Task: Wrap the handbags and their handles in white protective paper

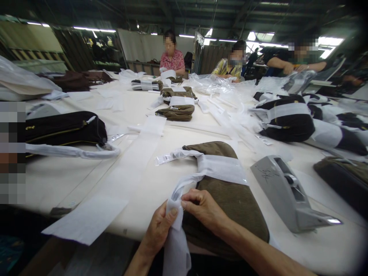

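Note:
An olive corduroy bag (230, 199) lies at the table's front edge, with a band of white paper (222, 166) around its upper part. White wrapping (179, 191) covers its strap, and a loose length hangs below over the edge. My left hand (159, 226) is closed on the wrapped strap, thumb on top. Just right of it, my right hand (201, 207) pinches the same wrapping between thumb and fingers. A clear tag with a barcode (164, 159) sticks out at the strap's far end.
A grey tape dispenser (287, 195) stands right of the bag. Long white paper strips (129, 172) lie to the left, beside a black bag (66, 128). More wrapped olive bags (178, 101) and black bags (287, 117) lie farther back. Several people work across the table (115, 119).

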The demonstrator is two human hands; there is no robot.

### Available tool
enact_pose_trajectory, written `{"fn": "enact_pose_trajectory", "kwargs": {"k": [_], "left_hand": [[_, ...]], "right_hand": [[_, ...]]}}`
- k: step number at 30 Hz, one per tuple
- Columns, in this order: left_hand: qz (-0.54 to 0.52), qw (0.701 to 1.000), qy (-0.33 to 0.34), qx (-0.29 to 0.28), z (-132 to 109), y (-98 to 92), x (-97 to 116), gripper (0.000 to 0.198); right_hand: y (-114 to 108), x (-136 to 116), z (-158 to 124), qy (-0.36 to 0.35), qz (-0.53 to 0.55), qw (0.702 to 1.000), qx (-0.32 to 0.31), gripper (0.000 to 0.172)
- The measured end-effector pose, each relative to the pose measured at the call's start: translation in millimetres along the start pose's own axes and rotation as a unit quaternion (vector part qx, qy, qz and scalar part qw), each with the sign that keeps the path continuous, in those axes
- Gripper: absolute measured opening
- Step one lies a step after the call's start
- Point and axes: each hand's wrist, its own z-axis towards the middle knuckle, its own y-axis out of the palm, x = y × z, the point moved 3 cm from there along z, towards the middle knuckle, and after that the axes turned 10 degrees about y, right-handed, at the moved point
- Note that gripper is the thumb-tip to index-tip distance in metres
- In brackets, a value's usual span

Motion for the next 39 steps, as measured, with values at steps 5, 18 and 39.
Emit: {"fn": "enact_pose_trajectory", "kwargs": {"k": [5,18,39], "left_hand": [[0.011,1.000,0.002,-0.020,3,3.8,2,0.032],[0.111,0.989,0.076,-0.068,9,17.3,16,0.031],[-0.206,0.976,-0.070,0.021,-1,18.9,16,0.051]], "right_hand": [[5,3,-5,0.098,0.109,0.986,-0.080,0.024],[9,4,8,0.072,0.139,0.985,-0.077,0.034],[6,13,33,0.079,0.212,0.974,-0.005,0.044]]}}
